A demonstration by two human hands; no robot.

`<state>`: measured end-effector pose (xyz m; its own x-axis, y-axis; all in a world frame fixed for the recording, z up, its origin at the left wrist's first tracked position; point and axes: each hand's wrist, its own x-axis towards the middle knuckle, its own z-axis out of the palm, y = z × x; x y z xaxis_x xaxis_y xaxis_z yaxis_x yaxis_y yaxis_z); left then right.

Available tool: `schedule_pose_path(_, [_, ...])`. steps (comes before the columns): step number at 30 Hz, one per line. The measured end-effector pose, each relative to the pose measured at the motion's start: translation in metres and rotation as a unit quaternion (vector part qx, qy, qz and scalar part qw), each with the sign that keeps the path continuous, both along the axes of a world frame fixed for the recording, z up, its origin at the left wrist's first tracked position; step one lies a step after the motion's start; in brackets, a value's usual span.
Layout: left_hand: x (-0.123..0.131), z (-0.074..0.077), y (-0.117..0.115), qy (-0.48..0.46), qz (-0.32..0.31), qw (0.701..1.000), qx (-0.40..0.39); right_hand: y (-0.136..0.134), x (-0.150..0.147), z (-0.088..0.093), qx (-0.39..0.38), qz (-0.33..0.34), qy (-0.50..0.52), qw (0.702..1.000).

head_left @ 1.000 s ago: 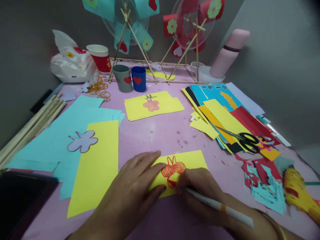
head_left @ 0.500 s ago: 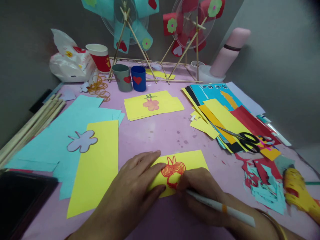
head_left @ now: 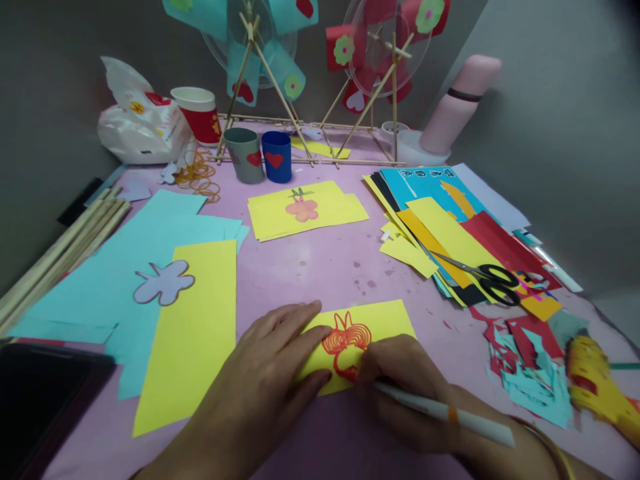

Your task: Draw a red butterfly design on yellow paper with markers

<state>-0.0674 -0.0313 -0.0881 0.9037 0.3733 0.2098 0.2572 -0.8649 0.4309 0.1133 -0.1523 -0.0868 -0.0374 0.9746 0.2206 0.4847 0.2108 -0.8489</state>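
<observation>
My left hand (head_left: 260, 373) lies flat with fingers spread on the left part of a small yellow paper (head_left: 385, 320) on the pink table, holding it down. On that paper is a red-orange drawing (head_left: 345, 339) of looping lines. My right hand (head_left: 405, 383) is closed round a white pen (head_left: 450, 415), whose tip touches the lower part of the drawing. The pen's shaft runs back to the right over my wrist.
A long yellow sheet (head_left: 193, 333) and blue papers (head_left: 115, 280) lie at left. Scissors (head_left: 487, 273) rest on stacked coloured paper at right, a yellow glue gun (head_left: 597, 383) beyond. Two small cups (head_left: 260, 157), yellow cards (head_left: 305, 210), stick-framed paper wheels (head_left: 255, 40) and wooden sticks (head_left: 55, 257) stand further back.
The pen tip and my right hand have shifted slightly down and right along the drawing. My left hand has stayed in place.
</observation>
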Motion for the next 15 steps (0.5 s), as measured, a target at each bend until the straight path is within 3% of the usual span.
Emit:
schedule_pose_path(6, [-0.0008, 0.0016, 0.0004, 0.01, -0.001, 1.0, 0.0, -0.0013, 0.0011, -0.0006, -0.033, -0.004, -0.003, 0.999])
schedule_pose_path(15, [0.0001, 0.0015, 0.0003, 0.009, -0.002, 1.0, -0.001, -0.003, 0.002, -0.0034, -0.016, -0.008, 0.006, 1.0])
